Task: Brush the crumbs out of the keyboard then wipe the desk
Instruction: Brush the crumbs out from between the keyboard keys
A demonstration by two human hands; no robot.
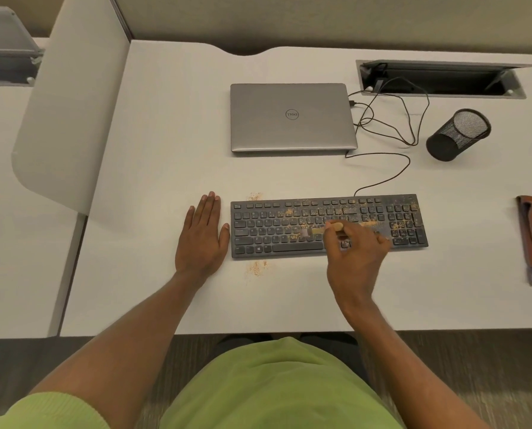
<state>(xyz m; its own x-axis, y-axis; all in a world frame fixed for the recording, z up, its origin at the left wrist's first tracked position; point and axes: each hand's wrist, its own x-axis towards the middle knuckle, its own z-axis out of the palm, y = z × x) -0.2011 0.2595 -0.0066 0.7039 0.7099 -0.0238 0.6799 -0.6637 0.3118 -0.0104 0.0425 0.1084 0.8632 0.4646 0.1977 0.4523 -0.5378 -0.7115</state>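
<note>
I'm pinching the light brush (317, 231) by its stiff wooden handle in my right hand (356, 252), sweeping the keyboard (258, 224), left hand (202, 236) lying spread flat on the surface (165, 150).

An office: a white desk (165, 134) with a side divider (72, 103); beyond the fingers (210, 205), a closed laptop (292, 117) and cable hatch (441, 78).

Both arms bare, stretched forward, elbows low. Flat left hand (201, 236) lies palm down, fingers straight and together, thumb spread out to right. Left forearm runs in from lower left. On right hand (356, 252), back faces up, fingers curled, thumb and fingertips pinching brush (318, 230) handle. Right forearm angles in from lower right.
</note>
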